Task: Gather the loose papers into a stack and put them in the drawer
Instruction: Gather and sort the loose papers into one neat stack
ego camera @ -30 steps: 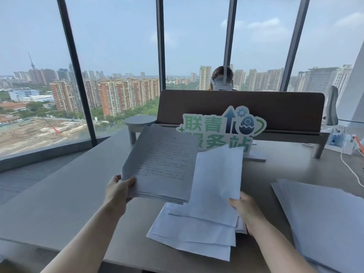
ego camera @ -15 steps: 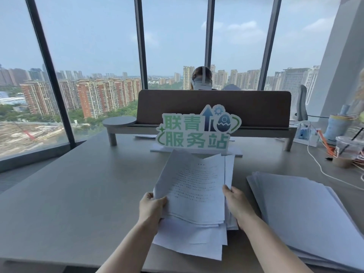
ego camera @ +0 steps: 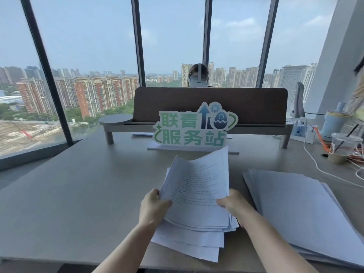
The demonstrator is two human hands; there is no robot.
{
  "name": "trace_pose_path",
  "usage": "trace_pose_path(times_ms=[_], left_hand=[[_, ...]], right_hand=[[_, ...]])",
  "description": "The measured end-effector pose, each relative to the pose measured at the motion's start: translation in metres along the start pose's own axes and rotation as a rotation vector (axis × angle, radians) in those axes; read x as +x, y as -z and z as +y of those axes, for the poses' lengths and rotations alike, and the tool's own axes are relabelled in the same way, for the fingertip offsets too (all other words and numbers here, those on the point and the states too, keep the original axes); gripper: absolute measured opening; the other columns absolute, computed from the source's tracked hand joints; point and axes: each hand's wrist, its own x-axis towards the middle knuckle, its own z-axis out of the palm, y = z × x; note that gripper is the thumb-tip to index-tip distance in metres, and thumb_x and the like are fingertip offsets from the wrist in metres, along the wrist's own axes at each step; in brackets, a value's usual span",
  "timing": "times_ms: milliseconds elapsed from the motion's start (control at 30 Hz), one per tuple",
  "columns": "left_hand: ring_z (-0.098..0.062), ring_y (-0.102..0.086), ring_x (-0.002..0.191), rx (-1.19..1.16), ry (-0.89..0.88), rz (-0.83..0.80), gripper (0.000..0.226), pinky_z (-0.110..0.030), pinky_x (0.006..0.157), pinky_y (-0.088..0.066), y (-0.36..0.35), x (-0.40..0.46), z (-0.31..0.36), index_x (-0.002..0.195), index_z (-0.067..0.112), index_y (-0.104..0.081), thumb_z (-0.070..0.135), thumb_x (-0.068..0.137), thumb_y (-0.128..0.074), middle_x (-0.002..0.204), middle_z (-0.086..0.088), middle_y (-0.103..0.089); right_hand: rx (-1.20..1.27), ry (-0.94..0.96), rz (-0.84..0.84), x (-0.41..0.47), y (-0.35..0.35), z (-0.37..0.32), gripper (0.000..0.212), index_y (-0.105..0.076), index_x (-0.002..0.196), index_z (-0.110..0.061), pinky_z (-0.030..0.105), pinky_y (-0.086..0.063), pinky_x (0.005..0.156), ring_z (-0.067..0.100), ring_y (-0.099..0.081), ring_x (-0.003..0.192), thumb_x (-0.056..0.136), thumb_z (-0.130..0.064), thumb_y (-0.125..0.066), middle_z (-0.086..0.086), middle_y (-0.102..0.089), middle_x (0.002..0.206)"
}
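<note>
Left hand and right hand clamped on opposite edges of printed papers, between both hands, above loose sheets on table, second pile right of right hand.

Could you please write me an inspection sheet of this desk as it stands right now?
Surface: grey desk, wide bare area on the left.
Job's things: printed bundle held up at the middle; loose sheets under it; second paper pile at right. No drawer seen.
Clutter: green sign, iced drink cup, blue bottle.
Hands: left hand and right hand grip the bundle's sides.
Cables: white cable at far right.
Surroundings: brown divider, a person behind it, windows.
</note>
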Motion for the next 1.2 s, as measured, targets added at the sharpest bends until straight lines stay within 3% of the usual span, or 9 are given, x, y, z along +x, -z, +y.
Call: trace_pose_path(times_ms=[200,300,400,500,600,767,967,1100,1200], left_hand=[[-0.029,-0.065,0.080,0.132,-0.029,-0.005,0.029,-0.038,0.070,-0.055,0.007,0.010,0.002,0.074,0.017,-0.058,0.034,0.053,-0.067,0.081,-0.004,-0.067],[-0.028,-0.067,0.090,-0.166,0.014,-0.108,0.045,-0.042,0.079,-0.057,0.013,0.016,0.009,0.098,0.015,-0.057,0.021,0.062,-0.083,0.102,-0.009,-0.067],[-0.027,-0.068,0.098,-0.437,-0.027,-0.189,0.074,-0.036,0.080,-0.056,0.024,0.023,0.025,0.119,0.015,-0.051,0.024,0.056,-0.087,0.111,-0.009,-0.067],[-0.026,-0.072,0.084,-0.592,-0.104,-0.187,0.046,-0.038,0.075,-0.061,0.035,0.021,0.049,0.109,0.008,-0.065,0.011,0.067,-0.085,0.105,-0.016,-0.073],[-0.020,-0.070,0.074,-0.659,-0.237,-0.092,0.023,-0.033,0.069,-0.061,0.043,0.014,0.073,0.095,0.009,-0.070,0.001,0.074,-0.077,0.087,-0.006,-0.077],[-0.002,-0.068,0.065,-0.694,-0.385,-0.035,0.020,-0.017,0.059,-0.055,0.037,0.005,0.091,0.092,0.014,-0.067,-0.001,0.080,-0.071,0.072,0.011,-0.074],[-0.017,-0.069,0.081,-0.667,-0.322,-0.032,0.033,-0.035,0.074,-0.058,0.016,-0.004,0.055,0.093,0.014,-0.069,0.021,0.064,-0.083,0.085,0.000,-0.076],[-0.008,-0.069,0.072,-0.640,-0.316,-0.057,0.026,-0.022,0.063,-0.056,0.013,-0.008,0.048,0.088,0.013,-0.068,0.006,0.068,-0.084,0.077,0.005,-0.076],[-0.009,-0.071,0.071,-0.627,-0.299,-0.108,0.038,-0.020,0.059,-0.055,0.014,-0.011,0.044,0.089,0.013,-0.070,0.021,0.056,-0.087,0.079,0.003,-0.077]], right_hand=[[0.097,0.124,0.073,-0.007,0.001,-0.008,0.024,-0.064,0.116,-0.012,0.042,-0.054,0.089,0.024,-0.064,0.099,0.095,-0.007,-0.054,0.005,-0.068,0.107],[0.203,0.206,0.108,-0.011,0.004,-0.014,0.025,-0.065,0.119,-0.015,0.041,-0.056,0.090,0.021,-0.066,0.100,0.096,-0.011,-0.056,0.000,-0.071,0.107],[0.262,0.351,0.120,-0.017,0.010,-0.024,0.029,-0.064,0.119,-0.020,0.027,-0.054,0.082,0.016,-0.067,0.105,0.095,-0.007,-0.055,-0.004,-0.072,0.110],[0.290,0.446,0.123,-0.025,0.014,-0.039,0.032,-0.063,0.119,-0.027,0.023,-0.053,0.080,0.009,-0.068,0.104,0.095,-0.007,-0.055,-0.009,-0.073,0.109],[0.330,0.547,0.146,-0.031,0.022,-0.059,0.034,-0.065,0.115,-0.031,0.027,-0.055,0.086,0.005,-0.069,0.101,0.091,-0.008,-0.057,-0.011,-0.074,0.108],[0.398,0.640,0.190,-0.037,0.031,-0.087,0.032,-0.065,0.121,-0.017,0.027,-0.055,0.086,0.009,-0.071,0.099,0.089,-0.017,-0.069,-0.004,-0.075,0.109],[0.424,0.609,0.210,-0.040,0.019,-0.053,0.021,-0.070,0.107,-0.023,0.025,-0.054,0.079,0.008,-0.072,0.095,0.087,-0.018,-0.072,-0.010,-0.076,0.102],[0.458,0.590,0.225,-0.042,0.014,-0.036,0.031,-0.070,0.107,-0.020,0.028,-0.055,0.079,0.011,-0.073,0.095,0.078,-0.031,-0.072,-0.007,-0.077,0.101],[0.472,0.573,0.232,-0.041,0.012,-0.029,0.031,-0.070,0.106,-0.023,0.029,-0.056,0.077,0.011,-0.073,0.094,0.076,-0.033,-0.071,-0.007,-0.077,0.100]])
